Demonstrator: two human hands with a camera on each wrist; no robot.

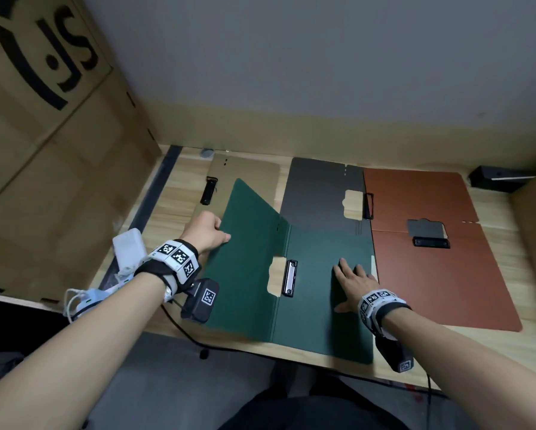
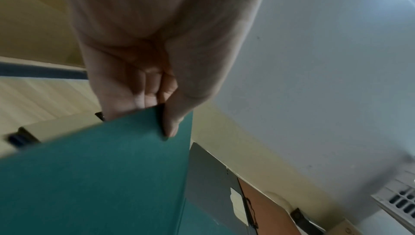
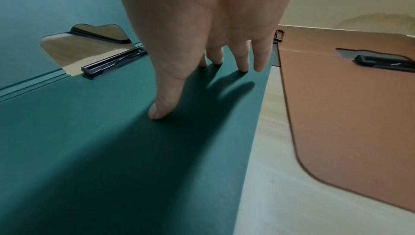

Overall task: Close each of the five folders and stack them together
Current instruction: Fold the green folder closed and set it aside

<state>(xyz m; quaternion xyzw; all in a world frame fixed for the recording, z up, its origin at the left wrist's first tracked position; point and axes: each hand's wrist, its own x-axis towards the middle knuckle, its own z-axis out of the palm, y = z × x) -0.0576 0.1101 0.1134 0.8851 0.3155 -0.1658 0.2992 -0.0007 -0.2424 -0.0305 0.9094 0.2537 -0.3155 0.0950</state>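
Observation:
A dark green folder point(image 1: 319, 290) lies open at the front middle of the wooden table, its left cover point(image 1: 245, 249) raised off the surface. My left hand point(image 1: 206, 232) pinches that cover's outer edge point(image 2: 143, 132), thumb on top. My right hand point(image 1: 352, 282) lies flat with spread fingers point(image 3: 244, 59) pressing the green folder's right half point(image 3: 157, 150). A metal clip point(image 1: 290, 278) sits at the spine. Behind lie an open tan folder point(image 1: 248, 172), an open dark grey folder point(image 1: 322, 193) and, to the right, an open rust-brown folder point(image 1: 440, 274).
A large cardboard box point(image 1: 52, 144) stands along the table's left side. A small black device point(image 1: 496, 179) sits at the far right corner by the wall. A cable point(image 1: 198, 339) hangs off the front edge. Bare table point(image 1: 173, 193) shows at the left.

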